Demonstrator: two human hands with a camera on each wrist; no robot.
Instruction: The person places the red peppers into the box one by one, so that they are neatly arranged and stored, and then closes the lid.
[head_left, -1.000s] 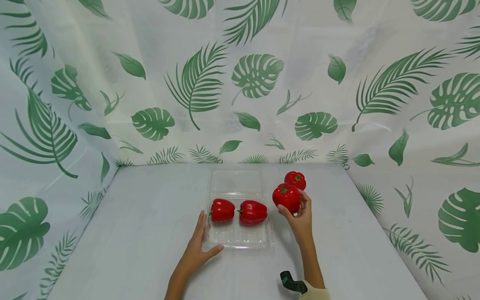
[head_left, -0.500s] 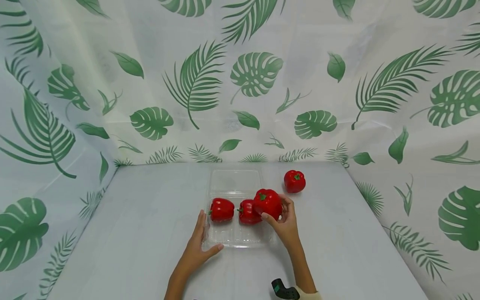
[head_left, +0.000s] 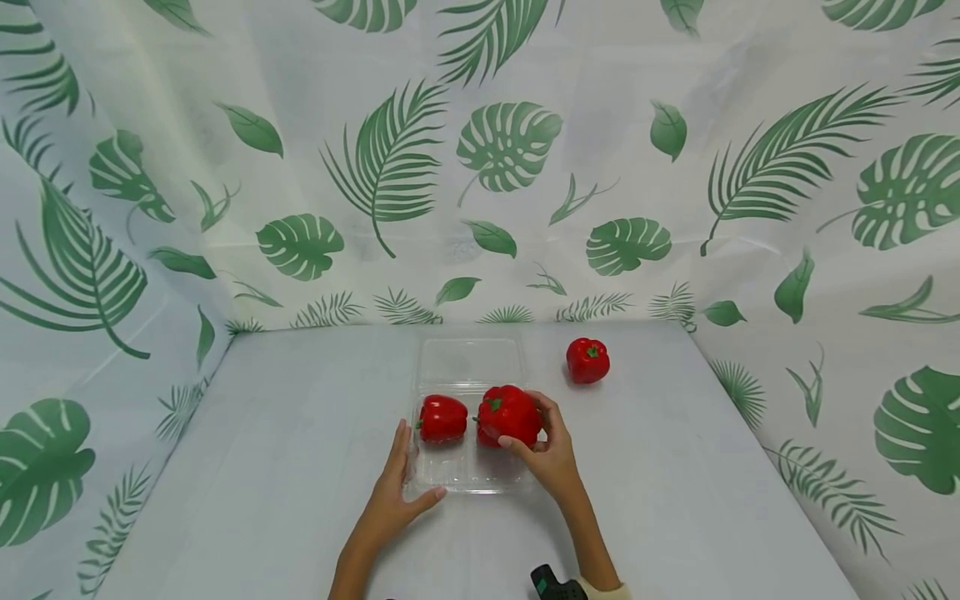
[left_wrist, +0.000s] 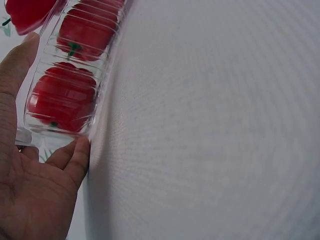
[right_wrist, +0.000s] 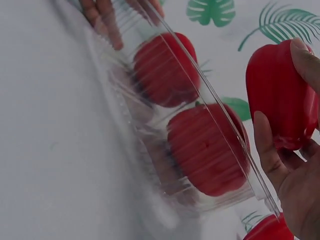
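A clear plastic clamshell box [head_left: 444,475] lies with its lid folded back. Inside are two red bell peppers on their sides, a left one [head_left: 442,419] and a right one [right_wrist: 209,150]. My right hand [head_left: 557,460] grips another red bell pepper [right_wrist: 277,92] by its sides, stem up. In the right wrist view this pepper is above the box's rim; in the head view it covers most of the right pepper inside. My left hand [head_left: 392,498] rests at the box's left side, fingers straight along the wall and thumb spread by the front corner.
One more red bell pepper [head_left: 587,360] sits on the white table [head_left: 675,467], behind and right of the box. The lid [head_left: 470,360] lies flat toward the back. Leaf-printed cloth [head_left: 420,275] walls the table at the back and both sides.
My right hand has carried its pepper leftward from beside the other loose pepper to over the right half of the box. My left hand has stayed at the box.
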